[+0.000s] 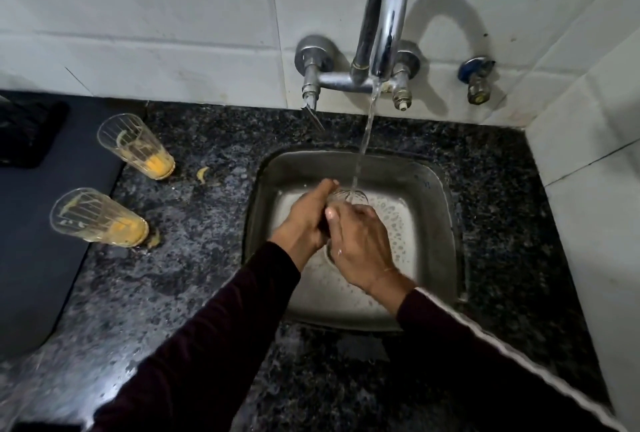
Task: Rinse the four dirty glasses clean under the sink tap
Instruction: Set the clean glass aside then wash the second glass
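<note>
Over the steel sink (433, 189) I hold a clear glass (346, 197) under the running stream from the chrome tap (382, 16). My left hand (304, 220) grips it from the left and my right hand (360, 248) wraps it from the right; only its rim shows between my fingers. Two dirty glasses with yellow residue stand on the counter to the left: one at the back (136, 146), one nearer (98, 218).
The dark speckled granite counter (194, 293) surrounds the sink. Yellow smears (202, 174) lie near the glasses. A black stove top (41, 224) is at the far left. White tiled walls rise behind and to the right, with a small valve (478, 80).
</note>
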